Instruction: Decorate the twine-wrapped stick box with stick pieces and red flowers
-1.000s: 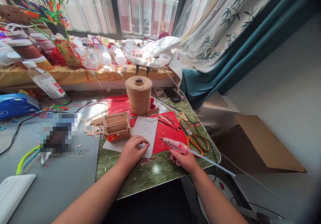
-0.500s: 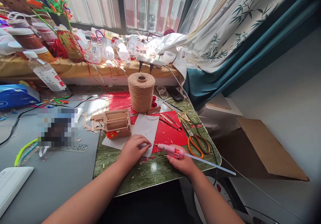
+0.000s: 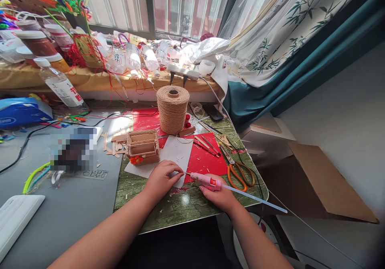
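My right hand (image 3: 219, 193) is wrapped round a pink hot glue gun (image 3: 206, 180), a long clear glue stick (image 3: 255, 198) poking out of its back end. The gun's nozzle points left and meets the fingertips of my left hand (image 3: 165, 178). Those fingers are pinched together, and whatever they hold is too small to make out. Beneath them lies a sheet of white paper (image 3: 173, 152) over red paper (image 3: 207, 162). Just beyond my left hand stands a small brown box with compartments (image 3: 142, 145), an orange flower on its front.
A big spool of twine (image 3: 173, 110) stands behind the paper. Orange-handled scissors (image 3: 236, 168) and several thin sticks lie to the right. Wooden craft sticks (image 3: 118, 142) are scattered left of the box. A power strip (image 3: 183, 71) rests on the sill; a cardboard box (image 3: 333, 180) is at right.
The whole view has shifted slightly, with things appearing a little further right. Both hands and the glue gun keep nearly the same pose.
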Demonstrator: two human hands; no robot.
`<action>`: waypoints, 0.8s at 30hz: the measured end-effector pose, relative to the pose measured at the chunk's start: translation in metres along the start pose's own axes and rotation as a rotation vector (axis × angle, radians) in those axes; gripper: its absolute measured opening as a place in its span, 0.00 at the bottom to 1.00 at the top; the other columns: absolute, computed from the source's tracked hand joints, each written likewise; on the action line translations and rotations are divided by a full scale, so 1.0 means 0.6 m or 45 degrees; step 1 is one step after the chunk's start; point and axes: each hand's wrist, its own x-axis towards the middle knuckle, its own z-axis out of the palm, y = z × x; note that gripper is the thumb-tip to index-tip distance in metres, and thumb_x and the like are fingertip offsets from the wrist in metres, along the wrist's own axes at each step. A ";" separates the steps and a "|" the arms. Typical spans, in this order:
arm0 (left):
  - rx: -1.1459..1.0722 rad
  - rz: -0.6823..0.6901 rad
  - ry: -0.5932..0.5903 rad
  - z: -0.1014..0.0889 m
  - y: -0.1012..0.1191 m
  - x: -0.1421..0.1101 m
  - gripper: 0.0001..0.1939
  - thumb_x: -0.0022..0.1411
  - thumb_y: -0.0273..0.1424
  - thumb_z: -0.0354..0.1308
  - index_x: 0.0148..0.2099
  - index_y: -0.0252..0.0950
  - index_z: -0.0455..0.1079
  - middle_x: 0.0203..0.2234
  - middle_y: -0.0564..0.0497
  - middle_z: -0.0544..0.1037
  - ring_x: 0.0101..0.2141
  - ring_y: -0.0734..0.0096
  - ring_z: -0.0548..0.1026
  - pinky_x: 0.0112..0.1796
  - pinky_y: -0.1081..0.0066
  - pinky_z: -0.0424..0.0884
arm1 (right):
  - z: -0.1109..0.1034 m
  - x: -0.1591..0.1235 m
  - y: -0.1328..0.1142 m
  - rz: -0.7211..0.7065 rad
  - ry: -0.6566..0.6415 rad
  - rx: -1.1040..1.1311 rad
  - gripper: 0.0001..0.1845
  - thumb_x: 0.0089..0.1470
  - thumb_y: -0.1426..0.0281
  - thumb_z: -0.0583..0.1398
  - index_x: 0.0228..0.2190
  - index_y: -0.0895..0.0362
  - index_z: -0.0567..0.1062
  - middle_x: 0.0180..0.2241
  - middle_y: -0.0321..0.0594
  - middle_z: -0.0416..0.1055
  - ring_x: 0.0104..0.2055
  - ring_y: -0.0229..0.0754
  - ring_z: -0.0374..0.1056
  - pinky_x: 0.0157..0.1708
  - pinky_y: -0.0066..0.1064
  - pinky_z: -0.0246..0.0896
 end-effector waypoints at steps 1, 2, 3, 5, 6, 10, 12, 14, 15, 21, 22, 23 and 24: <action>-0.001 -0.001 -0.001 0.000 0.000 0.000 0.04 0.67 0.34 0.64 0.40 0.43 0.80 0.37 0.51 0.82 0.41 0.63 0.77 0.46 0.63 0.69 | 0.000 0.000 -0.001 0.003 -0.002 0.002 0.14 0.53 0.69 0.66 0.42 0.55 0.83 0.36 0.41 0.81 0.39 0.49 0.75 0.42 0.38 0.72; -0.002 -0.002 -0.002 0.000 0.000 0.000 0.04 0.67 0.34 0.64 0.40 0.43 0.80 0.37 0.51 0.82 0.41 0.63 0.77 0.46 0.63 0.69 | 0.000 0.000 -0.001 0.006 -0.005 0.004 0.14 0.53 0.69 0.66 0.43 0.55 0.83 0.35 0.41 0.81 0.39 0.49 0.75 0.41 0.38 0.72; -0.002 -0.002 -0.005 0.000 0.000 0.000 0.04 0.67 0.34 0.64 0.40 0.43 0.80 0.37 0.51 0.82 0.41 0.63 0.77 0.45 0.63 0.69 | 0.000 0.000 -0.002 0.010 -0.009 0.003 0.14 0.53 0.69 0.66 0.43 0.55 0.83 0.35 0.41 0.81 0.39 0.49 0.75 0.41 0.37 0.72; -0.002 -0.003 -0.005 0.000 0.001 0.001 0.04 0.67 0.34 0.64 0.40 0.43 0.80 0.37 0.51 0.82 0.41 0.64 0.77 0.45 0.63 0.69 | 0.000 0.001 -0.001 0.020 -0.017 -0.003 0.14 0.53 0.69 0.66 0.44 0.55 0.83 0.35 0.41 0.80 0.37 0.48 0.74 0.40 0.36 0.72; -0.003 -0.003 -0.005 0.000 0.001 0.001 0.04 0.67 0.34 0.64 0.40 0.43 0.80 0.37 0.51 0.82 0.41 0.64 0.77 0.45 0.63 0.69 | 0.000 0.001 0.000 0.025 -0.021 -0.004 0.14 0.54 0.69 0.65 0.44 0.55 0.83 0.35 0.41 0.80 0.37 0.47 0.74 0.39 0.36 0.71; -0.009 -0.004 -0.001 -0.001 0.000 0.001 0.04 0.67 0.34 0.64 0.40 0.43 0.81 0.36 0.51 0.82 0.40 0.64 0.77 0.45 0.63 0.69 | 0.001 0.002 0.004 0.019 -0.033 0.007 0.14 0.55 0.70 0.64 0.43 0.55 0.82 0.38 0.42 0.80 0.39 0.47 0.74 0.41 0.37 0.71; -0.013 -0.002 0.002 -0.001 -0.001 0.000 0.04 0.67 0.35 0.64 0.40 0.43 0.81 0.36 0.50 0.82 0.40 0.64 0.77 0.45 0.63 0.69 | 0.002 0.001 0.007 0.011 -0.026 0.010 0.13 0.55 0.70 0.64 0.43 0.55 0.82 0.38 0.42 0.80 0.39 0.47 0.75 0.41 0.36 0.71; -0.015 0.004 0.006 0.000 -0.002 0.000 0.05 0.67 0.35 0.64 0.40 0.43 0.81 0.36 0.50 0.82 0.40 0.63 0.77 0.45 0.63 0.69 | 0.002 0.001 0.009 0.015 -0.021 0.008 0.13 0.55 0.70 0.64 0.43 0.55 0.82 0.37 0.41 0.80 0.37 0.47 0.74 0.40 0.36 0.71; -0.016 0.009 0.006 0.000 -0.003 0.000 0.05 0.67 0.36 0.64 0.40 0.43 0.81 0.36 0.50 0.82 0.40 0.63 0.77 0.45 0.63 0.70 | 0.002 0.000 0.010 0.020 -0.016 0.008 0.13 0.55 0.70 0.65 0.43 0.55 0.82 0.37 0.41 0.80 0.37 0.46 0.74 0.40 0.36 0.71; -0.013 0.021 0.019 0.000 -0.003 0.001 0.04 0.67 0.34 0.64 0.40 0.43 0.81 0.36 0.50 0.82 0.40 0.63 0.78 0.44 0.63 0.70 | 0.003 0.000 0.006 0.027 -0.009 0.013 0.13 0.54 0.71 0.65 0.42 0.55 0.83 0.39 0.42 0.81 0.41 0.49 0.75 0.43 0.39 0.71; -0.012 0.021 0.019 0.000 -0.002 0.001 0.04 0.67 0.34 0.64 0.40 0.43 0.80 0.36 0.50 0.82 0.40 0.63 0.78 0.44 0.63 0.70 | 0.002 0.000 0.006 0.028 -0.011 0.015 0.13 0.54 0.70 0.65 0.42 0.55 0.83 0.39 0.42 0.81 0.41 0.50 0.75 0.44 0.39 0.71; -0.013 0.021 0.020 0.000 -0.002 0.001 0.04 0.67 0.34 0.64 0.40 0.43 0.80 0.36 0.50 0.82 0.40 0.63 0.78 0.44 0.63 0.70 | 0.002 0.000 0.005 0.028 -0.014 0.018 0.13 0.54 0.70 0.65 0.43 0.55 0.83 0.39 0.42 0.81 0.42 0.50 0.75 0.44 0.40 0.71; -0.014 0.018 0.023 -0.001 -0.001 0.001 0.04 0.67 0.33 0.64 0.40 0.43 0.80 0.36 0.50 0.82 0.40 0.63 0.78 0.44 0.63 0.70 | 0.002 0.000 0.005 0.025 -0.016 0.021 0.13 0.54 0.70 0.65 0.43 0.55 0.83 0.40 0.43 0.81 0.42 0.50 0.75 0.44 0.40 0.71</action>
